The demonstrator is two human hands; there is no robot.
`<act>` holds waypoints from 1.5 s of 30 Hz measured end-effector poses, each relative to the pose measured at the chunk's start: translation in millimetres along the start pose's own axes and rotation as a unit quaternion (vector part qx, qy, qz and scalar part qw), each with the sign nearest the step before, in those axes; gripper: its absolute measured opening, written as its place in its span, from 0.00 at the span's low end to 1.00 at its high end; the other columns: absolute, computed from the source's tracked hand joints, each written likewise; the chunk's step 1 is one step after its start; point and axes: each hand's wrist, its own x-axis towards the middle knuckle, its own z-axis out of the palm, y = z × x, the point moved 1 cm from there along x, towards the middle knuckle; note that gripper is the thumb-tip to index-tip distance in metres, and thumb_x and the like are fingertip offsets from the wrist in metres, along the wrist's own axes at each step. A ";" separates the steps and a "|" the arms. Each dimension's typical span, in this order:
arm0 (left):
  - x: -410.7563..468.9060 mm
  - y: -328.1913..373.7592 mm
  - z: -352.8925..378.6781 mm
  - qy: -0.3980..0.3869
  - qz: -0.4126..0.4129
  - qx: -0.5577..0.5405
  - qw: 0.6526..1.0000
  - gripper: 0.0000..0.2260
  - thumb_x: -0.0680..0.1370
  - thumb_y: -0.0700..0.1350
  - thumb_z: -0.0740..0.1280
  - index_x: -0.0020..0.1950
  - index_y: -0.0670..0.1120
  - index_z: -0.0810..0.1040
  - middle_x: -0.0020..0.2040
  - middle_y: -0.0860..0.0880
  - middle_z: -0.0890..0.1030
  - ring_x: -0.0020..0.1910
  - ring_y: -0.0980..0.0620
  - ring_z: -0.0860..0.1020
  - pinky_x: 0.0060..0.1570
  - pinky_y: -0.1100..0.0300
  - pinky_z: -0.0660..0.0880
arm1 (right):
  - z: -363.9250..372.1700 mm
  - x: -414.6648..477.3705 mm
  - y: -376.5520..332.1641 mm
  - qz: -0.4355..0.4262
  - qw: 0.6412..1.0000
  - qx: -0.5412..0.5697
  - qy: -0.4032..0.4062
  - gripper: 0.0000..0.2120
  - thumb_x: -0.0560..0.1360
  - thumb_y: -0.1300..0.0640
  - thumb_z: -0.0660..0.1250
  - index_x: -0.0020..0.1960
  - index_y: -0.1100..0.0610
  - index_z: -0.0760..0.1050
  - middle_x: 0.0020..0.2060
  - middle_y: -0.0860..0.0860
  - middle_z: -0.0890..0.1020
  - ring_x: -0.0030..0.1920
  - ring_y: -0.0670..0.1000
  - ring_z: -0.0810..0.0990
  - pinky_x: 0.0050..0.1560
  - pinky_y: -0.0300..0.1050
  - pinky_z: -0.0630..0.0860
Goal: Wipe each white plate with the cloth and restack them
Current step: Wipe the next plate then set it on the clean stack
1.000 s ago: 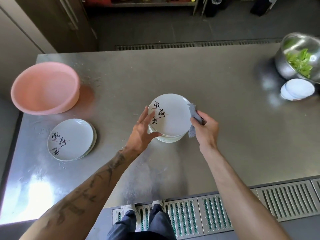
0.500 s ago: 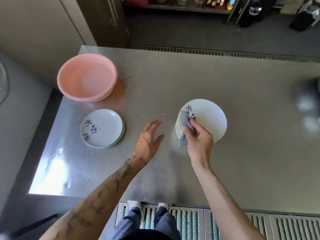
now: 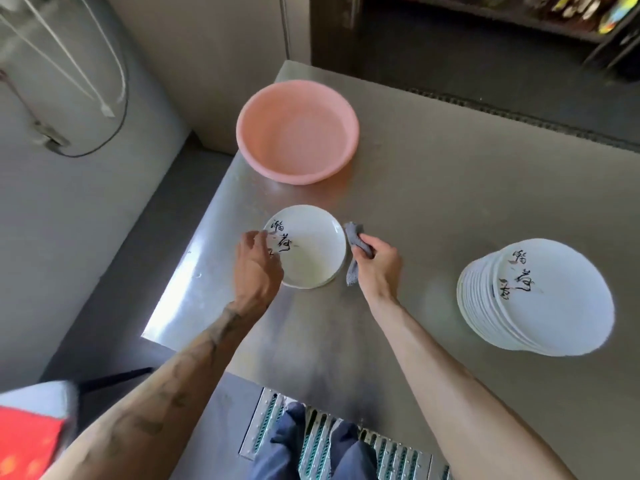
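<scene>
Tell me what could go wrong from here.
1. The tall plate stack is fanned out and leans; pulling the next plate could topple it.
2. The small plate stack sits near the table's left edge; the left hand on its rim could nudge it off.
3. The cloth dangles from the right hand and could snag a rim.

Steel table (image 3: 450, 188): basin (image 3: 297, 131); plates (image 3: 311, 261); tall plate stack (image 3: 561, 306)

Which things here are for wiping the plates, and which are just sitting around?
For the job:
cloth held in the right hand
plate by the left hand
tall stack of plates

Just sitting there:
pink basin
floor grate
</scene>
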 end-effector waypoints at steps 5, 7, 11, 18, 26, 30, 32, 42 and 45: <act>17.5 -23.1 0.3 -0.042 -0.032 -0.011 0.999 0.18 0.78 0.37 0.67 0.68 0.40 0.75 0.61 0.39 0.72 0.60 0.40 0.72 0.54 0.56 0.69 | 31.5 10.5 8.9 0.009 0.999 -0.043 -0.009 0.09 0.74 0.67 0.69 0.48 0.57 0.84 0.34 0.46 0.80 0.35 0.46 0.75 0.41 0.38 0.73; 20.2 -25.4 1.8 -0.044 -0.048 -0.037 0.997 0.17 0.78 0.38 0.67 0.67 0.43 0.77 0.58 0.44 0.71 0.56 0.42 0.74 0.53 0.57 0.71 | 37.5 11.3 11.1 0.012 0.999 -0.051 -0.004 0.07 0.74 0.66 0.70 0.45 0.56 0.83 0.31 0.45 0.78 0.35 0.46 0.74 0.40 0.39 0.73; 29.7 -25.7 3.5 -0.042 -0.081 -0.068 0.993 0.17 0.77 0.38 0.69 0.65 0.42 0.80 0.59 0.44 0.72 0.56 0.43 0.76 0.55 0.59 0.73 | 41.6 14.7 13.1 0.027 0.999 -0.044 0.003 0.07 0.73 0.65 0.69 0.45 0.54 0.83 0.31 0.43 0.78 0.34 0.46 0.75 0.42 0.41 0.75; 26.0 -22.5 10.5 -0.028 -0.085 -0.079 0.993 0.17 0.75 0.36 0.69 0.65 0.42 0.81 0.58 0.45 0.70 0.52 0.44 0.76 0.51 0.70 0.71 | 38.1 14.6 14.7 0.059 0.998 0.001 0.010 0.10 0.71 0.66 0.68 0.46 0.54 0.84 0.33 0.45 0.79 0.36 0.47 0.76 0.42 0.41 0.76; 26.1 -14.8 15.8 -0.034 -0.166 -0.150 0.974 0.17 0.75 0.39 0.71 0.63 0.41 0.80 0.60 0.38 0.79 0.61 0.38 0.77 0.60 0.43 0.78 | 25.4 10.2 10.9 0.058 0.998 0.019 0.017 0.09 0.71 0.67 0.66 0.45 0.57 0.83 0.31 0.48 0.78 0.35 0.50 0.73 0.38 0.44 0.75; 6.7 3.7 18.9 -0.035 -0.139 -0.165 0.976 0.18 0.75 0.41 0.72 0.64 0.42 0.79 0.62 0.39 0.79 0.55 0.42 0.80 0.57 0.43 0.80 | -2.4 5.0 7.4 0.045 0.997 0.047 0.038 0.11 0.71 0.66 0.66 0.46 0.55 0.84 0.31 0.48 0.79 0.34 0.48 0.75 0.37 0.41 0.74; -8.8 18.1 28.4 -0.046 -0.111 -0.176 0.977 0.17 0.75 0.41 0.73 0.63 0.42 0.80 0.61 0.40 0.79 0.52 0.44 0.81 0.55 0.45 0.81 | -27.4 -1.4 13.6 0.042 0.996 0.050 0.053 0.12 0.71 0.66 0.66 0.47 0.54 0.84 0.31 0.47 0.81 0.35 0.50 0.78 0.39 0.42 0.76; -93.0 57.7 102.8 -0.167 -0.059 -0.172 0.969 0.21 0.73 0.38 0.75 0.65 0.40 0.77 0.61 0.40 0.76 0.54 0.43 0.79 0.55 0.48 0.80 | -122.0 -67.5 103.3 0.117 0.985 0.034 0.121 0.12 0.73 0.66 0.68 0.49 0.51 0.84 0.34 0.47 0.84 0.37 0.50 0.80 0.46 0.55 0.81; -103.0 53.1 111.8 -0.175 -0.052 -0.155 0.971 0.23 0.72 0.38 0.76 0.66 0.41 0.76 0.61 0.43 0.73 0.55 0.44 0.78 0.55 0.52 0.80 | -125.4 -81.8 111.3 0.101 0.987 0.025 0.126 0.14 0.74 0.67 0.69 0.48 0.48 0.85 0.35 0.43 0.85 0.38 0.48 0.81 0.46 0.45 0.78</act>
